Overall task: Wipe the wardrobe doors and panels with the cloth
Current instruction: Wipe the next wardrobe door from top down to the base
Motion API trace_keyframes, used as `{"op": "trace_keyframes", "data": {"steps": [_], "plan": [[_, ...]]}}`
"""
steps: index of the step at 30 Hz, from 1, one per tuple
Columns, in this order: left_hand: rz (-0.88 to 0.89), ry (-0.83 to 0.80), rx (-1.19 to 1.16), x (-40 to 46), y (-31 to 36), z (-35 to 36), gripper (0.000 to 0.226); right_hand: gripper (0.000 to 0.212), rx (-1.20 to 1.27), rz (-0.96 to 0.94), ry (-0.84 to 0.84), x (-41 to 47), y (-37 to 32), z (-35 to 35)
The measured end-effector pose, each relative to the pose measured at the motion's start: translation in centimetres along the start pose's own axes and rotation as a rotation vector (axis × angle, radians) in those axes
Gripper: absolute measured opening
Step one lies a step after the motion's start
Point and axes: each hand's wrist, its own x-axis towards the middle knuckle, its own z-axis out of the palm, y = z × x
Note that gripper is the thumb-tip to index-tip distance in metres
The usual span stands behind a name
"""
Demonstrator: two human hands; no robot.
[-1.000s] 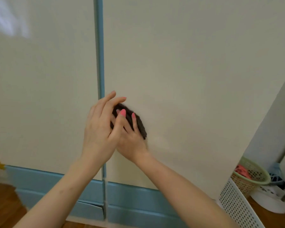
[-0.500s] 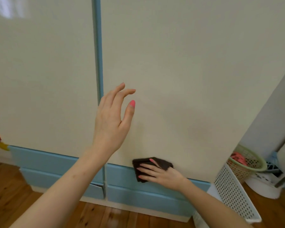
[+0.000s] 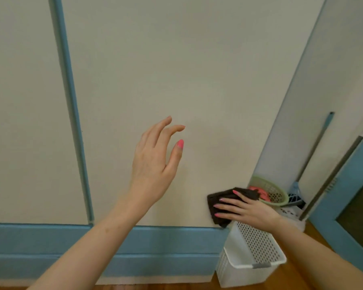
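Note:
The cream wardrobe door (image 3: 155,70) fills most of the head view, with a blue vertical strip (image 3: 71,114) dividing it from the left door (image 3: 21,122). My right hand (image 3: 247,210) presses a dark brown cloth (image 3: 220,203) flat against the door's lower right corner, fingers spread over it. My left hand (image 3: 155,162) hovers in front of the door's middle, fingers apart and slightly curled, holding nothing.
A blue base panel (image 3: 50,239) runs along the bottom above a wooden floor. A white perforated basket (image 3: 254,254) stands at the wardrobe's right corner. Behind it sit a green basket (image 3: 275,191), a broom (image 3: 310,158) and a blue-framed door (image 3: 348,206).
My right hand slid the cloth down from the door's middle to the bottom, then rightward to the lower right corner. My left hand came off the right hand and now hangs free.

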Motion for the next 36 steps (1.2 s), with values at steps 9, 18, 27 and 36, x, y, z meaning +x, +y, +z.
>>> {"op": "trace_keyframes", "data": {"steps": [9,18,27,36], "plan": [[0.08,-0.022,-0.08,2.1,3.1,2.2,0.034,0.054,-0.077,0.548,0.408,4.3,17.3,-7.8],[0.131,0.045,-0.076,4.4,2.5,0.2,0.035,0.06,0.264,1.089,0.651,12.7,29.5,-17.2],[0.069,0.079,-0.082,3.8,0.0,-0.6,0.038,0.067,0.299,1.094,0.762,17.7,19.6,-13.7],[0.076,0.062,-0.08,5.6,-0.7,-0.9,0.043,0.06,0.41,1.026,0.629,19.2,10.5,-11.3]]}}
